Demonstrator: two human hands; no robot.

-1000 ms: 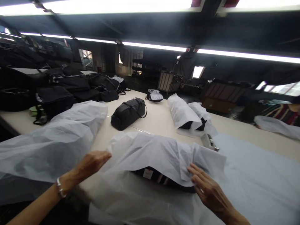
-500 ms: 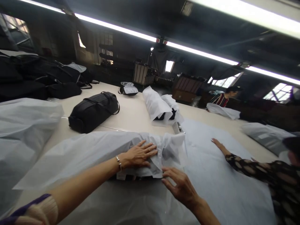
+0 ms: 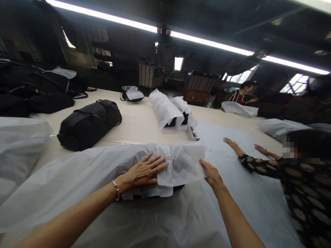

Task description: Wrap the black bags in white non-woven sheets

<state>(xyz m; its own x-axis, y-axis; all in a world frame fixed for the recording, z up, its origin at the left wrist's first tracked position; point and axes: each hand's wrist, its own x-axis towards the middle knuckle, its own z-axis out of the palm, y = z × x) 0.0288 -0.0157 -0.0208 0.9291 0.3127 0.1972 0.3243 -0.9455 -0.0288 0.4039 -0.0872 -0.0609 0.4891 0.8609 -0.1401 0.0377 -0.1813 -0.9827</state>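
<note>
My left hand [image 3: 144, 172] lies flat with its fingers spread on a translucent white plastic bag [image 3: 103, 162]. The bag covers something dark, and a black edge [image 3: 178, 187] of it shows below the plastic. At the bag's right end, my right hand [image 3: 211, 173] pinches the edge of the loose plastic between thumb and fingers. What lies under the plastic is mostly hidden; only dark fabric shows through. Beyond the bag, on the left, rests a black duffel bag [image 3: 90, 124].
Two plastic-wrapped bundles [image 3: 165, 108] lie farther back on the pale table [image 3: 137, 124], near a small open bag [image 3: 132, 93]. Black bags [image 3: 33, 82] pile up at left. A co-worker in a patterned sleeve [image 3: 261, 165] reaches over plastic sheeting [image 3: 240, 193]; another person [image 3: 236, 96] stands behind.
My right hand has moved up and right, drawing the plastic's end out flatter. My left hand stays pressed on the bag. The view has turned a little right.
</note>
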